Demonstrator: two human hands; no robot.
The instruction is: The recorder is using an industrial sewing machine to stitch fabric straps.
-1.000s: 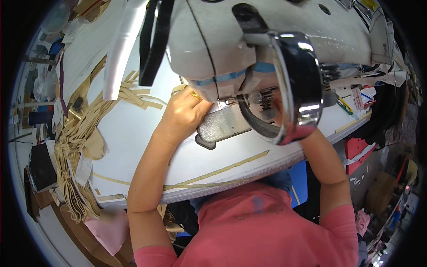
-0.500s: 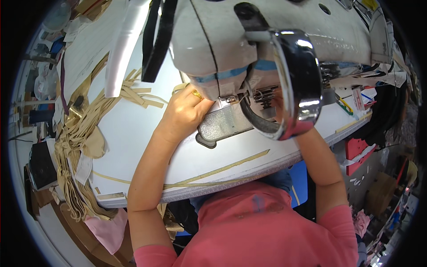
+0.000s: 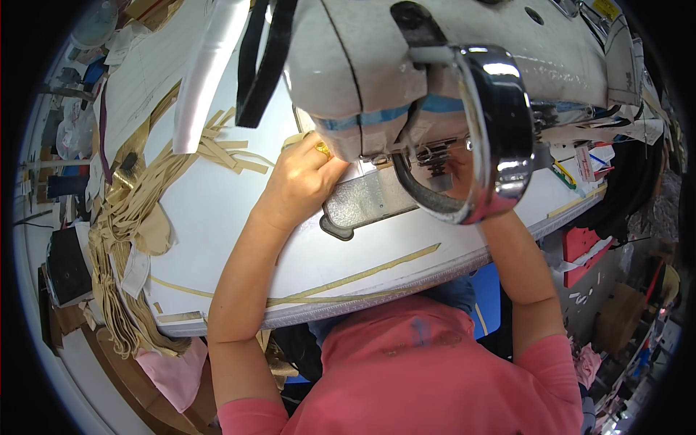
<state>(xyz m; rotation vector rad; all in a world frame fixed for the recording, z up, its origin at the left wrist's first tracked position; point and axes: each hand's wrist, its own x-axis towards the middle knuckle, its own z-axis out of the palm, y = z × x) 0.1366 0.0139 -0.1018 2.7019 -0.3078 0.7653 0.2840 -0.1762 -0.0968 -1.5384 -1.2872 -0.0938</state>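
Under the head of a pale sewing machine (image 3: 348, 72), my left hand (image 3: 304, 174) rests on the table with its fingers curled inward. A yellow metal ring shows on one finger. A bit of tan material (image 3: 293, 139) sticks out beside the knuckles; the fingertips are hidden, so what they pinch is unclear. My right hand (image 3: 460, 174) is mostly covered by a large shiny chrome band (image 3: 513, 123) and the machine's needle parts (image 3: 435, 159). Between the hands lies the metal bed plate (image 3: 355, 206).
Bundled tan strips (image 3: 130, 225) hang over the table's left side. A long narrow strip (image 3: 362, 275) lies along the front edge of the white table (image 3: 217, 246). White and black straps (image 3: 261, 80) dangle at upper left. Pens (image 3: 564, 174) sit at right.
The machine appears slightly further right and higher in the picture, as do the hanging straps. Both hands keep nearly the same place and pose.
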